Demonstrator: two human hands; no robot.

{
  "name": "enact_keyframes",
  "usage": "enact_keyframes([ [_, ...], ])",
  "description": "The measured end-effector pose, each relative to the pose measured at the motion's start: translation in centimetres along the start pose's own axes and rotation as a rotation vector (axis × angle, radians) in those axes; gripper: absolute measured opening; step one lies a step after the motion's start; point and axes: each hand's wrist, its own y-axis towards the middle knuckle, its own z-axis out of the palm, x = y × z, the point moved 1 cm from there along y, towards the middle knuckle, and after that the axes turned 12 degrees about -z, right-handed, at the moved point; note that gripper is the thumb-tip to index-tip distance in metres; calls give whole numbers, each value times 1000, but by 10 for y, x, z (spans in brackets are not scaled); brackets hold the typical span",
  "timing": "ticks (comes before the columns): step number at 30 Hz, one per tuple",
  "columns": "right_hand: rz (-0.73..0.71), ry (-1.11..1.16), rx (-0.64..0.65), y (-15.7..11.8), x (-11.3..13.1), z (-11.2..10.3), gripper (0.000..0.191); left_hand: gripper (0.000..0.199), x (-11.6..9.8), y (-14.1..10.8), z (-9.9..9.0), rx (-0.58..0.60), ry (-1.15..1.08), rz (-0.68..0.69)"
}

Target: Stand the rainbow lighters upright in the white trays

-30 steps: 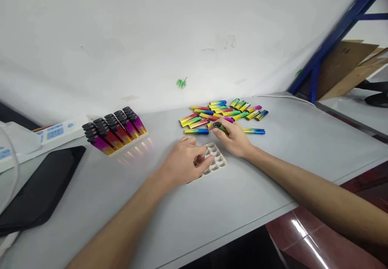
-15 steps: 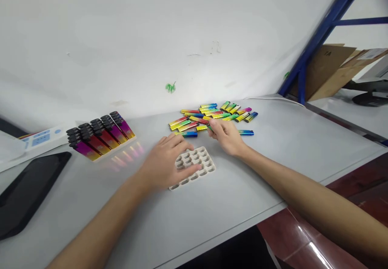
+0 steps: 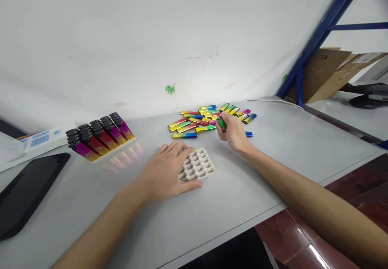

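Observation:
A pale tray (image 3: 198, 164) with rows of oblong hollows lies on the table. My left hand (image 3: 166, 170) grips it from the left, fingers at the far edge and thumb along the near edge, covering its left part. My right hand (image 3: 233, 131) is closed around a shiny green lighter (image 3: 222, 123), held just above the table; the fingers hide part of it. Behind and beside that hand lies a loose pile of shiny lighters (image 3: 194, 117) in yellow, red, green and blue. One yellow-to-blue lighter (image 3: 184, 136) lies nearest the tray.
On the left, several black-topped purple and red lighters (image 3: 103, 137) stand tilted in rows in another tray. A black phone-like slab (image 3: 32, 192) and a white box (image 3: 42, 139) lie farther left. A white wall (image 3: 136, 50) backs the table; a blue frame (image 3: 315, 38) and cardboard (image 3: 323, 73) are right.
My right hand has shifted slightly right with the green lighter, which shows more. My left thumb has moved from across the tray's hollows to its near edge.

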Motion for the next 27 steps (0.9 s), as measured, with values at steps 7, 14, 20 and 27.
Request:
enact_keyframes([
  [7, 2, -7, 64, -1, -4, 1, 61, 78, 1, 0, 3, -10, 23, -2],
  [14, 57, 37, 35, 0, -9, 0, 58, 92, 21, -6, -14, 57, 67, -87],
  [20, -76, 5, 47, -4, -7, 7, 54, 64, 24, -5, -23, 142, 25, -158],
  [27, -205, -107, 158, -10, 11, 15, 42, 60, -1, -2, -7, 111, -190, -120],
])
